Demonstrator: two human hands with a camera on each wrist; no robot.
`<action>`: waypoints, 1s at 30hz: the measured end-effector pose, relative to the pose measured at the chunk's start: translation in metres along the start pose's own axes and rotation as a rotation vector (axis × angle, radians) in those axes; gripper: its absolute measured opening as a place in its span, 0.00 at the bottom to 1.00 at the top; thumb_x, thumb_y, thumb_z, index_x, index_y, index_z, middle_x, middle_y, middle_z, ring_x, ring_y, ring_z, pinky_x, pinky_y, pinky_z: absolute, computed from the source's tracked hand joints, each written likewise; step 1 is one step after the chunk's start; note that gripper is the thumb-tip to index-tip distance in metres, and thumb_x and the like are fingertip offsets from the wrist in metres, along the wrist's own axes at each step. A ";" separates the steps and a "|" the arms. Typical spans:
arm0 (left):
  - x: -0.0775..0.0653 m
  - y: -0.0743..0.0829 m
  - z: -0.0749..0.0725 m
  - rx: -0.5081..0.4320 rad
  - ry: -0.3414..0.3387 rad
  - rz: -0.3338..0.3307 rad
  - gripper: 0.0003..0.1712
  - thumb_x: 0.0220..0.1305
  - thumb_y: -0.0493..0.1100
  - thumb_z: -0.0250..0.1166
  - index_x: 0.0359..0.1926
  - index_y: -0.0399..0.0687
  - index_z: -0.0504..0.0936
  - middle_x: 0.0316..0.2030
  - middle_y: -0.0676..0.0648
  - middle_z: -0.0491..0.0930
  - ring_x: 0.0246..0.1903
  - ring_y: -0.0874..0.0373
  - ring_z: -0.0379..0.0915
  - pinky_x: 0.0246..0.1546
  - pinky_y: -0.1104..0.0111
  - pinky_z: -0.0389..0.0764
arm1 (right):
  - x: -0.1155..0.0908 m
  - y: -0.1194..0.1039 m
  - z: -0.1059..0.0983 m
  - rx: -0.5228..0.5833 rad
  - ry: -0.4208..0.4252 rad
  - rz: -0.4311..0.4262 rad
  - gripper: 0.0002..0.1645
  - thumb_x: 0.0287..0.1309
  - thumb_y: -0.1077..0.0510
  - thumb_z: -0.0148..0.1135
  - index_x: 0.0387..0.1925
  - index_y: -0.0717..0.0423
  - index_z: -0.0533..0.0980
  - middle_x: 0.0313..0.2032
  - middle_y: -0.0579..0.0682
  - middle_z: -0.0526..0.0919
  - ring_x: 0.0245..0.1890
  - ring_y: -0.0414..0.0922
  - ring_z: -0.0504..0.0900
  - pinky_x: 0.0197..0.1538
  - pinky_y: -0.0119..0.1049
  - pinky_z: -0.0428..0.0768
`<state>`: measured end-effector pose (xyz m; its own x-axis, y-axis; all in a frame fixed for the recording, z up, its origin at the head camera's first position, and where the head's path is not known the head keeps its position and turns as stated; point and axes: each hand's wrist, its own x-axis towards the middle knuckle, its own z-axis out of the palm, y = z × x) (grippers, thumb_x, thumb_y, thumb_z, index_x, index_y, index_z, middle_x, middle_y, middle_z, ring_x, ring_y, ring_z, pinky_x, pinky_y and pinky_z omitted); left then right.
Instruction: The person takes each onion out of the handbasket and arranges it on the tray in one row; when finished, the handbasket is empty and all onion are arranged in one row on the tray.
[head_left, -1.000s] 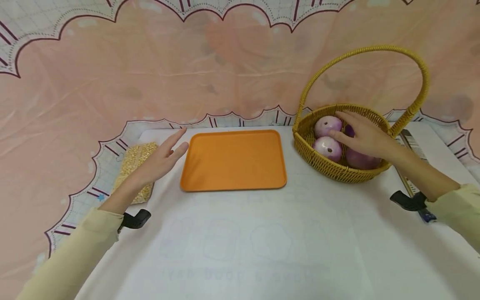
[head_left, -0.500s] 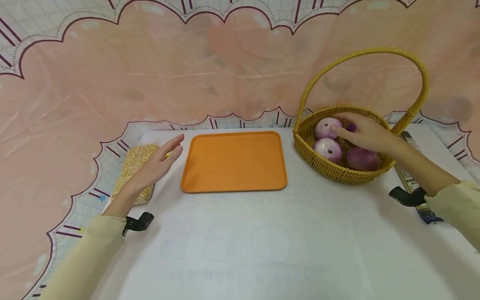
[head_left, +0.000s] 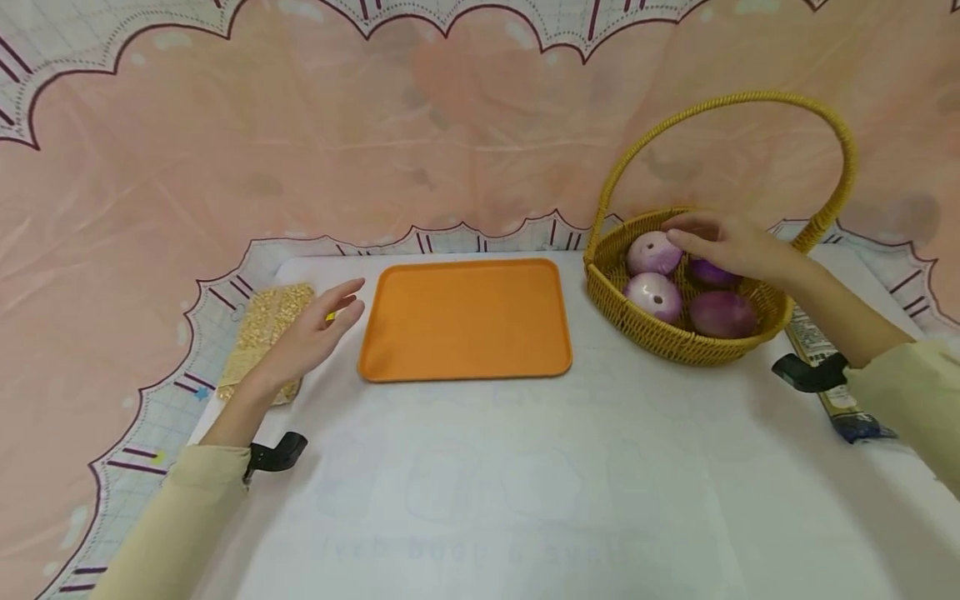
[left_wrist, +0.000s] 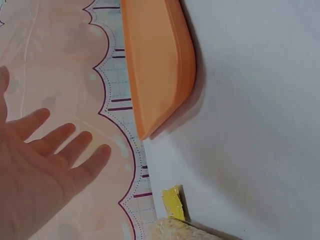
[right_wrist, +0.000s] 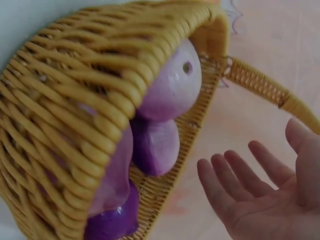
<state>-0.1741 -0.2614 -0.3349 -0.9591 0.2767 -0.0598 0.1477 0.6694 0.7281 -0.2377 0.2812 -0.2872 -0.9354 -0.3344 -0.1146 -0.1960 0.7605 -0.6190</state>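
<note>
My right hand (head_left: 731, 246) hovers over the back of a yellow wicker basket (head_left: 660, 337), fingers loosely bent and holding nothing. Inside lie several round, onion-like vegetables: a pale purple-and-white one (head_left: 654, 253), another with a small dark hole (head_left: 653, 297), a reddish-purple one (head_left: 722, 314) and a deep purple one (head_left: 708, 273) partly under the hand. In the right wrist view the palm (right_wrist: 270, 200) faces up beside the basket with air between. My left hand (head_left: 311, 337) floats, relaxed and bare of anything, between a bag of yellow grains (head_left: 270, 321) and an orange tray (head_left: 465, 321).
The basket's tall arched handle (head_left: 750, 97) rises above my right hand. A long printed packet (head_left: 832, 383) lies right of the basket, partly under my right forearm. Behind the white table (head_left: 487, 467) hangs a pink patterned cloth (head_left: 337, 150).
My right hand has lifted from low in the basket, up and slightly right, uncovering more of the purple vegetables. My left hand has drawn back a little, its fingers bending slightly.
</note>
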 end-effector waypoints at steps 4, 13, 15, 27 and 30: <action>-0.002 -0.001 0.003 0.004 -0.021 -0.026 0.36 0.74 0.59 0.47 0.76 0.53 0.52 0.75 0.40 0.53 0.73 0.39 0.51 0.69 0.37 0.54 | 0.003 0.001 -0.011 0.045 -0.014 0.041 0.39 0.68 0.36 0.47 0.71 0.55 0.60 0.69 0.62 0.64 0.69 0.65 0.62 0.67 0.66 0.63; -0.005 -0.013 0.016 -0.079 -0.033 -0.061 0.37 0.72 0.60 0.50 0.75 0.54 0.55 0.75 0.44 0.54 0.74 0.42 0.49 0.70 0.39 0.53 | 0.017 0.010 -0.023 0.242 -0.057 0.065 0.38 0.69 0.39 0.49 0.72 0.54 0.59 0.69 0.56 0.64 0.49 0.24 0.76 0.50 0.21 0.80; -0.006 -0.014 0.017 -0.089 -0.026 -0.062 0.37 0.72 0.60 0.50 0.75 0.53 0.55 0.75 0.44 0.53 0.74 0.42 0.48 0.71 0.39 0.52 | 0.021 0.012 -0.024 0.292 -0.060 0.063 0.37 0.68 0.40 0.50 0.71 0.53 0.60 0.67 0.52 0.67 0.50 0.25 0.76 0.49 0.21 0.80; -0.002 -0.024 0.027 -0.129 0.034 -0.083 0.35 0.72 0.54 0.53 0.74 0.48 0.56 0.75 0.41 0.54 0.74 0.42 0.48 0.72 0.42 0.56 | 0.046 0.021 -0.028 0.981 -0.152 -0.149 0.18 0.72 0.59 0.48 0.57 0.54 0.77 0.48 0.46 0.86 0.49 0.40 0.86 0.49 0.30 0.84; -0.002 -0.027 0.028 -0.133 0.051 -0.090 0.36 0.72 0.55 0.53 0.74 0.49 0.56 0.75 0.41 0.54 0.74 0.42 0.49 0.71 0.42 0.56 | 0.051 0.021 -0.026 0.991 -0.157 -0.164 0.18 0.71 0.60 0.48 0.58 0.55 0.76 0.49 0.46 0.86 0.49 0.40 0.85 0.49 0.30 0.83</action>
<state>-0.1697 -0.2606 -0.3737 -0.9786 0.1819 -0.0966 0.0306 0.5921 0.8053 -0.2968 0.2945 -0.2856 -0.8558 -0.5167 -0.0267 0.0803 -0.0817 -0.9934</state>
